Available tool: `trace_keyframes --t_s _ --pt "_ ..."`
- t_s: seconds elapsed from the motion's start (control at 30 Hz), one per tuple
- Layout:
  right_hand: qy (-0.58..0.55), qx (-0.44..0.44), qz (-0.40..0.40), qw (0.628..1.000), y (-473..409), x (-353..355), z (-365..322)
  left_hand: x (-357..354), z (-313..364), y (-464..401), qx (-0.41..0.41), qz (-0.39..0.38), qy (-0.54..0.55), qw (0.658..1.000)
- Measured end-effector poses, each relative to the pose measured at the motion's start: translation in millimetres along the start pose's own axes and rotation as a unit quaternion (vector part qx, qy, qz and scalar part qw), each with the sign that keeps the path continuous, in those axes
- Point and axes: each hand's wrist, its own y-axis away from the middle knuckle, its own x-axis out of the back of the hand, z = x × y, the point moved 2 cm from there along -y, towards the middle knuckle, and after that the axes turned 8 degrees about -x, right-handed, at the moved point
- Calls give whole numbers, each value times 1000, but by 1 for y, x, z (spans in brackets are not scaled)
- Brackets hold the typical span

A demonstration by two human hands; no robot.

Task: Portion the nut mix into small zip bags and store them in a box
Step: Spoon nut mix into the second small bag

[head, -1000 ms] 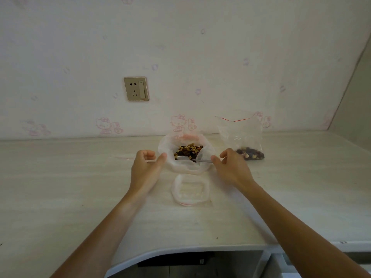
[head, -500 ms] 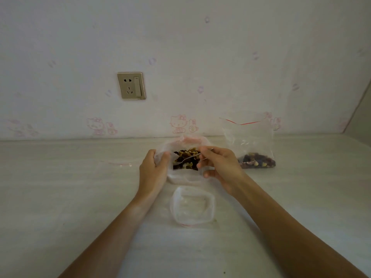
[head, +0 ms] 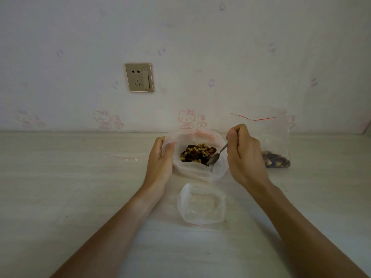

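Nearest me, an open small zip bag of thin clear film stands on the tabletop, mouth up, empty. Directly beyond it sits the soft supply bag, rim rolled down around the lumpy brown nut mix. My left hand grips its left rim. My right hand pinches a metal spoon, handle slanting up-right, bowl at the mix's right edge. Farther right, a partly filled bag stands upright.

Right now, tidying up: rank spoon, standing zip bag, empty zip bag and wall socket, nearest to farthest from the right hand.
1. spoon, held in the right hand
2. standing zip bag, just right
3. empty zip bag, front left
4. wall socket, up on the wall
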Motion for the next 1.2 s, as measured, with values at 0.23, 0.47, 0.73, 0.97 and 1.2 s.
trace_keyframes --t_s 0.23,0.47,0.73,0.97,1.2 --pt "-59 -114 -60 990 10 -19 4 -3 -2 -1 61 -17 78 995" --pt "-311 -366 -102 871 12 -20 10 -6 -7 -2 48 0 34 998" --pt "-345 -386 -101 850 14 -21 15 -3 -4 -1 23 21 -23 999" --pt "-383 -403 -94 826 17 -25 18 3 0 1 36 -14 -89 995" --pt "-396 -408 -73 820 23 -17 17 20 16 16 88 -31 -88 992"
